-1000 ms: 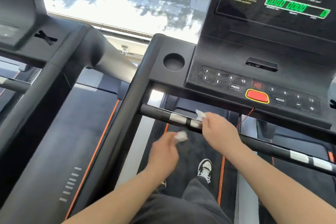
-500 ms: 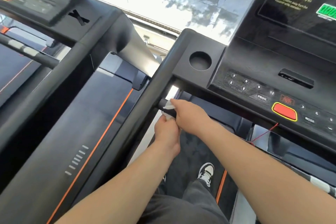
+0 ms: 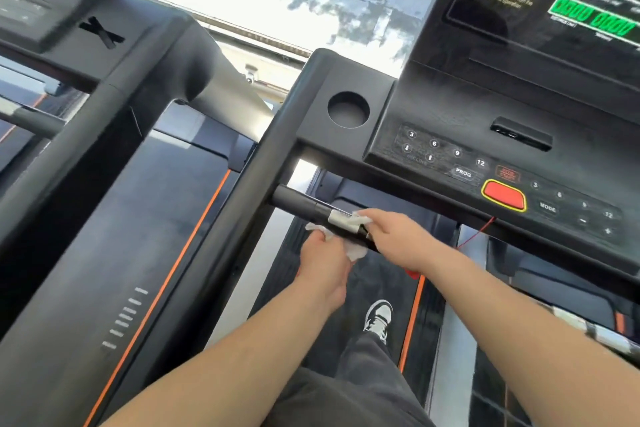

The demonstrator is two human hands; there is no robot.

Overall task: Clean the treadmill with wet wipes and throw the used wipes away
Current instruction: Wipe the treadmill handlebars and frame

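Note:
A black handlebar (image 3: pixel 298 202) with a silver sensor band runs under the treadmill console (image 3: pixel 433 149). My right hand (image 3: pixel 398 239) wraps over the bar and presses a white wet wipe (image 3: pixel 358 218) against it by the silver band. Just below the bar, my left hand (image 3: pixel 323 258) grips a second crumpled white wipe (image 3: pixel 355 251), whose edges stick out at either side of the fingers. Both hands sit close together near the bar's left end.
The console carries a round cup holder (image 3: pixel 348 109), a keypad, a red stop button (image 3: pixel 504 194) and a lit display (image 3: pixel 588 17). A second treadmill (image 3: pixel 121 184) stands at the left. My shoe (image 3: pixel 379 317) rests on the belt below.
Both hands with their wipes have slid back right along the bar from its left end, uncovering the black stub. The view has shifted right.

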